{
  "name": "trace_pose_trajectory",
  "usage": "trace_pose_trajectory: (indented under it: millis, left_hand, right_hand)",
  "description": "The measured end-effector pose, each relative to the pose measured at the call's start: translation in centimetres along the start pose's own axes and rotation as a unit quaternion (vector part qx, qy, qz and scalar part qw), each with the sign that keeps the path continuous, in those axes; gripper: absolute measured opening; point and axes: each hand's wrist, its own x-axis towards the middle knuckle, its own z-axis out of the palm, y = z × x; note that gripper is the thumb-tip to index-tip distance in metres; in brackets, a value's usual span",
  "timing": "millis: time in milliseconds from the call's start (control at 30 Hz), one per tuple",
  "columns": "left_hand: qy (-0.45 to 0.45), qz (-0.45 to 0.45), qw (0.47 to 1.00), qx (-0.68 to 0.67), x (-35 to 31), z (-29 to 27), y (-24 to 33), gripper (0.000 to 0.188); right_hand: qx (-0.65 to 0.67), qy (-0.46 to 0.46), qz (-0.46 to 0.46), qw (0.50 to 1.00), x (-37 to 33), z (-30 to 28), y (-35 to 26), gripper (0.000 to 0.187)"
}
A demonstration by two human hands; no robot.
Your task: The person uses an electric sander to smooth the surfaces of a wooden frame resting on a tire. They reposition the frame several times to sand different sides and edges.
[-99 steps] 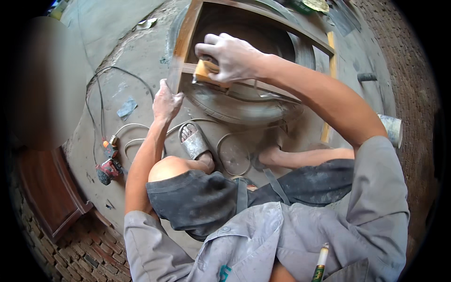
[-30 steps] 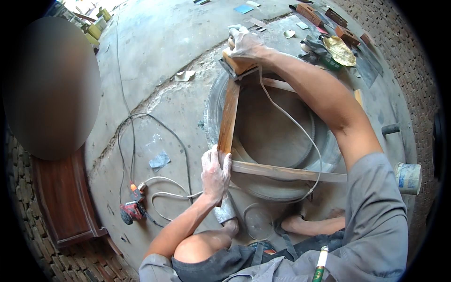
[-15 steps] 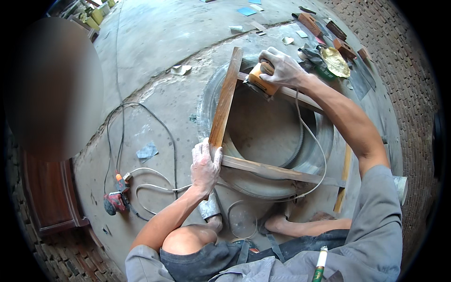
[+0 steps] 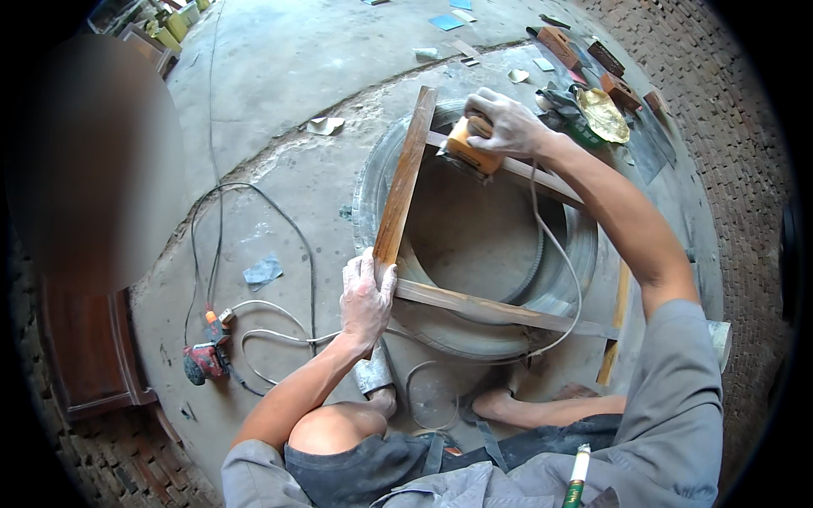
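Handling the frame (image 4: 405, 182): in the head view, wooden, likely stiff and light enough for one hand to steady; its dusty faces may be a bit slippery.
Hold spot: the long rail's near end, under the left hand (image 4: 366, 300), seems sound; the corner joints are probably weaker.
Frame's place: reaching away from the left hand, passing below the right hand (image 4: 504, 123), lying over the tyre (image 4: 373, 182).
Left hand: partly closed, thumb and fingers either side of the rail, just beside the near bar's (image 4: 500, 311) joint.
Right hand: curled firmly round the sander (image 4: 472, 152), fingers bent over its top.
Sander: below the right hand, over the far bar (image 4: 542, 180); whether its pad touches wood is hard to tell.
Cord (image 4: 555, 239): hanging from below the right wrist, crossing the near bar.
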Motion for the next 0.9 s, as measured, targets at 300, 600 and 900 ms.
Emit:
trace_pose_trajectory:
  millis: [300,600,900]
  left_hand:
    - [0.003,-0.002,1.000,0.000,0.0,-0.1,0.0,0.054]
    - [-0.002,0.015,1.000,-0.007,0.2,-0.2,-0.4,0.054]
    - [0.004,0.013,1.000,-0.017,0.2,0.2,0.1,0.054]
  right_hand:
    - [-0.008,0.028,-0.037,0.999,4.2,2.1,-1.8,0.043]
    - [0.004,0.027,-0.030,0.999,3.9,2.1,-0.9,0.047]
    - [0.017,-0.008,0.032,0.999,-5.5,-2.2,2.1,0.043]
